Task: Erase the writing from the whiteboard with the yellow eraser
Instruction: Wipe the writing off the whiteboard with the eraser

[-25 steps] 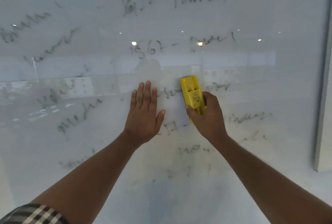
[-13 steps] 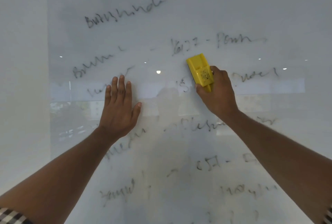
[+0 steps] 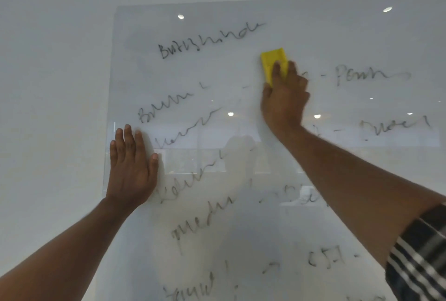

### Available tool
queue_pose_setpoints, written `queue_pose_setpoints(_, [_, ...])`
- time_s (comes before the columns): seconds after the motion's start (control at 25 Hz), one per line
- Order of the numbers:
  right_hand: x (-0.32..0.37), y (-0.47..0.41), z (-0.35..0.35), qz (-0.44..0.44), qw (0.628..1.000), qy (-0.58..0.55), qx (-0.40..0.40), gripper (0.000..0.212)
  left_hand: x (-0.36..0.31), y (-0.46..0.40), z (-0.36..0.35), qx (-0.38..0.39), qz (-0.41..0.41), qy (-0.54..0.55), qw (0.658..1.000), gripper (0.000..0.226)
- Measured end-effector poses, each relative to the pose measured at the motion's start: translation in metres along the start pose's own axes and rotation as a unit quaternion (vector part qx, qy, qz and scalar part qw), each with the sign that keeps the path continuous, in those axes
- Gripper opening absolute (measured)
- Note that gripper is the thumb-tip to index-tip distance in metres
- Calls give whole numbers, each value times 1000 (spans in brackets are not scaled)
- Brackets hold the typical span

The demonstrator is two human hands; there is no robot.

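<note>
The left hand lies flat on the left edge of the glossy white wall-mounted whiteboard, fingers straight and close together with the thumb spread, probably to brace the body during wiping, while to its right the right hand curls its fingers over the small yellow block eraser, pressing it to the board just below the top scrawled word and left of the dark handwritten writing. Against half a second ago, the eraser sits higher, where the leading part of that line showed, and the left hand sits nearer the board's edge
</note>
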State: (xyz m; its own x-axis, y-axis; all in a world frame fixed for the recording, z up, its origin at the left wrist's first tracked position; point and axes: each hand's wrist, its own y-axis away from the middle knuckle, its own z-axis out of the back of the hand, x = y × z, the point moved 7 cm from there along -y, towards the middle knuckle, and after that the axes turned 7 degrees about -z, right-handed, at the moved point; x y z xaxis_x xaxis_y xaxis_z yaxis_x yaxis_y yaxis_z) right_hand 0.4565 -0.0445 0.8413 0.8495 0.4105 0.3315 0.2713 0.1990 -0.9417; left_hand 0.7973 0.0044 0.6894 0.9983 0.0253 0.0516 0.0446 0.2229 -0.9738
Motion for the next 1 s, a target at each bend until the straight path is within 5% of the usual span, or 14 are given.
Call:
queue_pose_setpoints(0.12, [87, 61, -30, 263, 962, 3, 72, 53, 10, 8, -2, 0, 6, 2, 1000, 75])
queue_pose_setpoints(0.2, [118, 121, -45, 471, 871, 0, 139, 50, 14, 13, -5, -3, -1, 1, 1000, 74])
queue_pose_setpoints(0.28, [122, 123, -50, 551, 823, 23, 138, 50, 17, 15, -7, -4, 0, 12, 1000, 73])
queue_pose_setpoints(0.36, [124, 73, -52, 446, 888, 59, 99, 54, 20, 15, -10, -4, -1, 21, 1000, 73])
queue_pose_setpoints(0.44, [122, 22, -42, 244, 968, 39, 45, 57, 22, 15, -12, -6, -6, 31, 999, 72])
queue_pose_setpoints(0.48, [129, 19, -40, 194, 980, 31, 35, 57, 23, 16, -12, -9, -8, 35, 999, 72])
queue_pose_setpoints(0.56, [163, 50, -54, 281, 958, 32, 44, 56, 23, 17, -13, -11, -9, 40, 999, 71])
queue_pose_setpoints(0.64, [186, 117, -71, 481, 872, 26, 90, 53, 23, 18, -12, -22, -1, 38, 999, 71])
queue_pose_setpoints(0.72, [186, 140, -77, 557, 824, 29, 103, 50, 26, 20, -12, -34, 19, 40, 998, 70])
queue_pose_setpoints(0.92, [192, 53, -63, 324, 944, 35, 55, 57, 29, 22, -15, -47, 17, 48, 998, 69])
queue_pose_setpoints(1.0, [193, 71, -65, 369, 927, 27, 60, 57, 32, 23, -16, -53, 16, 66, 996, 68])
